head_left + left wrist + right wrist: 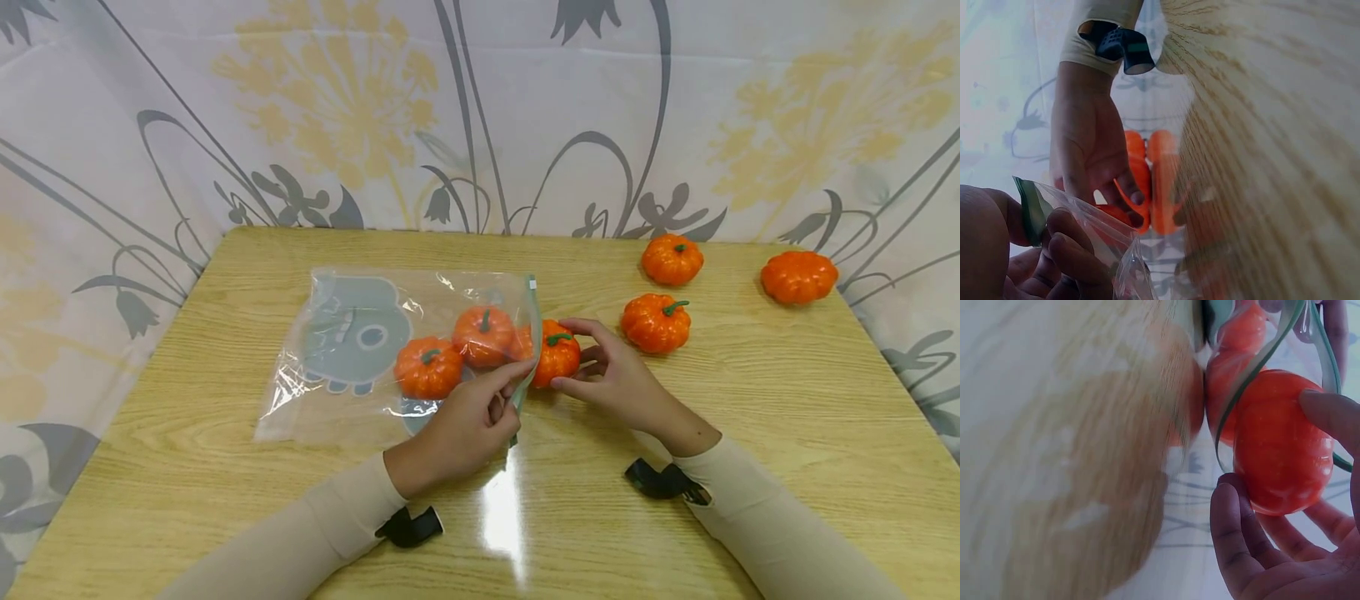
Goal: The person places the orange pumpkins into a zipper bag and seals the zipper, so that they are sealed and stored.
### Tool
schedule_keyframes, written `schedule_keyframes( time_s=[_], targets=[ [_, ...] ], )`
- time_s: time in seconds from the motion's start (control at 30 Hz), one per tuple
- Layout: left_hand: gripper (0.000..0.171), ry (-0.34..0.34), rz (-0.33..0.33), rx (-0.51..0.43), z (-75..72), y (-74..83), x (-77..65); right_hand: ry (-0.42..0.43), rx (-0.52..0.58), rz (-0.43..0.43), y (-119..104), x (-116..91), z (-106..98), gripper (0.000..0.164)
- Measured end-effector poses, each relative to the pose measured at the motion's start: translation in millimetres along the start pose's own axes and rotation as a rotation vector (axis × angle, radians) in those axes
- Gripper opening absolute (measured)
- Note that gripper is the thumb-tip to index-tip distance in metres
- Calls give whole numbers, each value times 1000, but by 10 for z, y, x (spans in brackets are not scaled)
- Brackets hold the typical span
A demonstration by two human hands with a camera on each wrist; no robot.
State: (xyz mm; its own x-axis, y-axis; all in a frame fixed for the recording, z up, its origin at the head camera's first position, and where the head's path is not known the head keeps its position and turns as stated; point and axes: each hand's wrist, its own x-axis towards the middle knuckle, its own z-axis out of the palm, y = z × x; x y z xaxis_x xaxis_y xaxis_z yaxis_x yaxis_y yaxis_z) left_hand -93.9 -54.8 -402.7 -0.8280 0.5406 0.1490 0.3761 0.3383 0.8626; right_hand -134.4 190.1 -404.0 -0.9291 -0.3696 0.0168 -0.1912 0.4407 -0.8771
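My left hand (467, 427) pinches the bag (296, 421) at its right-facing mouth (535, 312), and my right hand (621, 382), the nearer to the pumpkin (558, 360), grips it between thumb and fingers at that mouth, the bag's length running left.

The pumpkins (558, 358), plastic bag (360, 333) and wood-grain table (592, 525) look glossy.

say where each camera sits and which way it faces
Head: head-worn, looks forward and down at table, bag, pumpkins; left hand, right hand, sleeves show.
Left wrist: worn there, looks at left hand gripping bag; right hand beyond.
Right wrist: likewise, at right hand holding one pumpkin; left fingers at top.
Wrist views share the green edge, both hands.
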Motion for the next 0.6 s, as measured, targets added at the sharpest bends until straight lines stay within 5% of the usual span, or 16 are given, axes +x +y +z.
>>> schedule_keyframes(
  time_s=[0.6],
  targets=[
    [57, -34, -22, -25, -1, 23, -6, 5, 6, -13, -71, -16, 56, 75]
  ],
)
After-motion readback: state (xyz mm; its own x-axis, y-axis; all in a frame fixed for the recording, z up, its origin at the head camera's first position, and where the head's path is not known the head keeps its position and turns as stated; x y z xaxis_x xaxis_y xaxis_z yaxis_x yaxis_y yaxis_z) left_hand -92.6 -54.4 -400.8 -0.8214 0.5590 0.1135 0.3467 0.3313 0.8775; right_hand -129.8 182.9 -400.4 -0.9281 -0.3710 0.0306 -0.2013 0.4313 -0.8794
